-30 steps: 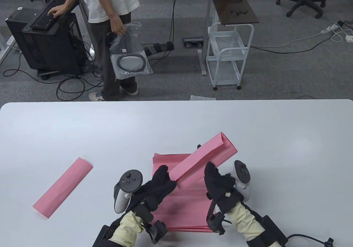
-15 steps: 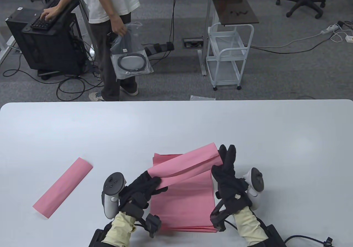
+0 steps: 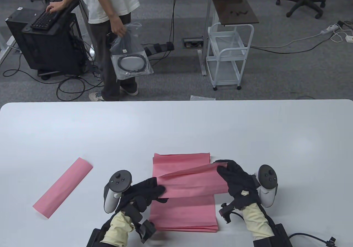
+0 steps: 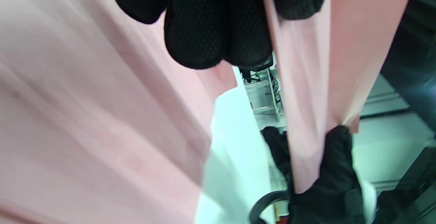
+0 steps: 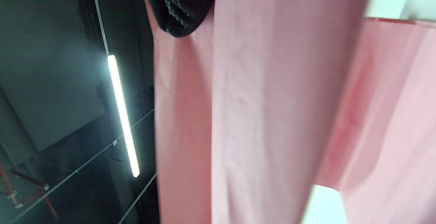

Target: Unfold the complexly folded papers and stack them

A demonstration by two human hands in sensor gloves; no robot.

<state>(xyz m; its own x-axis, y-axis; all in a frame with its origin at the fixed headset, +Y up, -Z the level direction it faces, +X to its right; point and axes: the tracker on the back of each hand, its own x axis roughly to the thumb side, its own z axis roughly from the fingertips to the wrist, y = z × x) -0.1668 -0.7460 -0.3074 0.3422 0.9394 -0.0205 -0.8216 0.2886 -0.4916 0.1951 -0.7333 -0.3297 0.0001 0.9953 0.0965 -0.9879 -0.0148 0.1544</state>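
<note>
Two hands in black mesh gloves hold one thin pink paper sheet (image 3: 193,182) stretched across between them, the left hand (image 3: 146,192) pinching its left end and the right hand (image 3: 234,178) gripping its right end. It hangs creased, running left to right, just above a flat pile of pink sheets (image 3: 183,208) on the smooth white worktop (image 3: 176,125). One more pink folded strip (image 3: 63,187) lies far left, slanting up to the right.

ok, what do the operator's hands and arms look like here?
Both the left hand and right hand wear black mesh-textured gloves over pale yellow sleeves. Grey-and-black trackers sit on each hand; black wrist units, and a black cable trails right.
</note>
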